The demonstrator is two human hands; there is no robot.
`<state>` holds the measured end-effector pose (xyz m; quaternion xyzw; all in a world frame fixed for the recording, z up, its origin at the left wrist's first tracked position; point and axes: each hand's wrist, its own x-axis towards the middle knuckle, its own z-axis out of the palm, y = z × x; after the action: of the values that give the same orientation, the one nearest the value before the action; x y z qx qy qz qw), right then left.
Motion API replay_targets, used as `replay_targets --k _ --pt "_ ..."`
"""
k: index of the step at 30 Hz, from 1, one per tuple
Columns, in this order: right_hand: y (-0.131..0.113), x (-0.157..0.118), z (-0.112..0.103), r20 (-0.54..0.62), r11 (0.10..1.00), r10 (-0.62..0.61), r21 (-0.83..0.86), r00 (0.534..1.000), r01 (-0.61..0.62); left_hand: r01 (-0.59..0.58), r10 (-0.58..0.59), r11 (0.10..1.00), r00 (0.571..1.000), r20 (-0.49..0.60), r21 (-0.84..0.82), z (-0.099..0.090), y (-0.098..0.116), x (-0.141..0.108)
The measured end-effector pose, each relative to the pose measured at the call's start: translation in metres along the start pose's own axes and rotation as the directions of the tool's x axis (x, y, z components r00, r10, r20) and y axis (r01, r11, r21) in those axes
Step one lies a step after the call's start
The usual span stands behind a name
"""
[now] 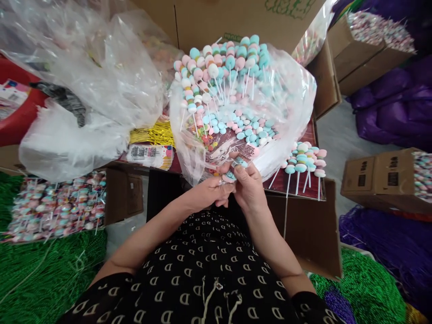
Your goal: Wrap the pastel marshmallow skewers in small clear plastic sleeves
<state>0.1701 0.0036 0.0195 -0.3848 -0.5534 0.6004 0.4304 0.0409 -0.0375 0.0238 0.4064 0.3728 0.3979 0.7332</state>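
Close to my body, both hands meet over the front edge of the large clear plastic bag point(297, 85). Between them is a marshmallow skewer point(230, 176), its pale blue and pink pieces showing through the fingers. What looks like clear film with print shows at my fingertips. My left hand point(214, 191) is closed around the lower part, and my right hand point(249, 182) pinches the upper part with thumb and fingers. Loose blue, pink and white marshmallows point(251, 128) lie just beyond, with gummy rings point(209, 143) to their left. Finished marshmallow skewers point(229, 63) are heaped behind.
More marshmallow skewers point(303, 159) lie at the table's right edge. Left are gold twist ties point(153, 134), printed cards point(150, 155) and a big plastic bag point(118, 67). Boxes of wrapped skewers point(57, 204) and green beads point(33, 270) flank the table.
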Motion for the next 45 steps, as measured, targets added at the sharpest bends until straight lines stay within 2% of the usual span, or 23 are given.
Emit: replay_targets --k 2,4,5,6,9,10,11,12,13,14,16,17,18,20,23,25,28,30,32,34,36,41,45 --pt "0.006 0.001 0.010 -0.136 0.996 -0.085 -0.049 0.987 0.079 -0.083 0.150 0.953 0.964 -0.218 0.290 -0.006 0.001 0.000" --pt "0.007 0.004 0.015 -0.216 0.986 -0.159 -0.087 0.963 0.143 -0.119 0.295 0.881 0.895 -0.335 0.459 -0.012 0.003 -0.001" --pt "0.005 0.005 0.015 -0.202 0.984 -0.171 -0.084 0.964 0.157 -0.140 0.330 0.869 0.878 -0.346 0.475 -0.016 0.003 -0.003" --pt "0.002 0.007 0.014 -0.145 0.986 -0.162 -0.066 0.976 0.154 -0.158 0.327 0.879 0.887 -0.326 0.451 -0.020 0.003 -0.005" --pt "-0.008 0.015 0.007 0.134 0.995 -0.088 -0.028 0.987 0.093 -0.158 0.185 0.966 0.975 -0.120 0.205 -0.031 0.004 -0.013" --pt "-0.010 0.018 0.005 0.178 0.996 -0.076 -0.040 0.981 0.085 -0.136 0.143 0.982 0.989 -0.048 0.128 -0.034 0.004 -0.015" --pt "-0.010 0.021 0.006 0.175 0.994 -0.080 -0.059 0.981 0.091 -0.121 0.123 0.988 0.992 -0.020 0.096 -0.036 0.004 -0.017" --pt "-0.009 0.024 0.009 0.134 0.991 -0.095 -0.084 0.986 0.107 -0.122 0.129 0.986 0.990 -0.054 0.116 -0.038 0.004 -0.019" --pt "-0.007 0.027 0.013 0.073 0.985 -0.117 -0.115 0.990 0.125 -0.138 0.167 0.973 0.974 -0.151 0.184 -0.039 0.004 -0.020" --pt "-0.005 0.030 0.019 0.008 0.979 -0.142 -0.150 0.990 0.141 -0.150 0.230 0.948 0.933 -0.277 0.281 -0.040 0.004 -0.021" --pt "0.001 0.036 0.034 -0.063 0.962 -0.176 -0.223 0.982 0.158 -0.143 0.375 0.882 0.790 -0.485 0.449 -0.043 0.002 -0.025" --pt "0.003 0.039 0.043 -0.049 0.954 -0.180 -0.250 0.982 0.163 -0.137 0.424 0.861 0.723 -0.545 0.489 -0.047 0.001 -0.027" --pt "0.005 0.043 0.051 -0.001 0.950 -0.172 -0.263 0.985 0.166 -0.137 0.448 0.856 0.675 -0.586 0.498 -0.051 0.000 -0.030" --pt "0.009 0.055 0.069 0.149 0.954 -0.144 -0.243 0.978 0.178 -0.171 0.430 0.890 0.623 -0.653 0.423 -0.065 -0.002 -0.036" --pt "0.016 0.081 0.096 0.316 0.937 -0.140 -0.264 0.939 0.228 -0.330 0.319 0.932 0.545 -0.775 0.152 -0.091 0.002 -0.046" --pt "0.020 0.101 0.112 0.364 0.833 -0.120 -0.469 0.924 0.293 -0.411 0.250 0.912 0.509 -0.824 0.022 -0.105 0.007 -0.050" --pt "0.022 0.126 0.129 0.418 0.461 0.012 -0.808 0.908 0.366 -0.447 0.188 0.893 0.468 -0.863 -0.048 -0.119 0.012 -0.050" --pt "0.022 0.136 0.136 0.417 0.218 0.082 -0.894 0.905 0.392 -0.446 0.149 0.891 0.462 -0.874 -0.084 -0.124 0.013 -0.049" --pt "0.022 0.141 0.140 0.421 0.071 0.118 -0.907 0.900 0.415 -0.438 0.120 0.892 0.468 -0.876 -0.112 -0.126 0.010 -0.047" --pt "0.024 0.144 0.144 0.425 -0.003 0.137 -0.903 0.895 0.430 -0.436 0.118 0.893 0.473 -0.873 -0.116 -0.127 0.008 -0.046" --pt "0.028 0.146 0.147 0.414 -0.035 0.146 -0.905 0.898 0.423 -0.438 0.127 0.892 0.480 -0.868 -0.112 -0.128 0.007 -0.045" --pt "0.037 0.153 0.148 0.395 -0.052 0.138 -0.913 0.908 0.405 -0.423 0.113 0.897 0.496 -0.861 -0.126 -0.130 0.007 -0.045" --pt "0.034 0.152 0.147 0.390 -0.032 0.141 -0.917 0.910 0.398 -0.423 0.116 0.897 0.499 -0.859 -0.125 -0.130 0.007 -0.045"
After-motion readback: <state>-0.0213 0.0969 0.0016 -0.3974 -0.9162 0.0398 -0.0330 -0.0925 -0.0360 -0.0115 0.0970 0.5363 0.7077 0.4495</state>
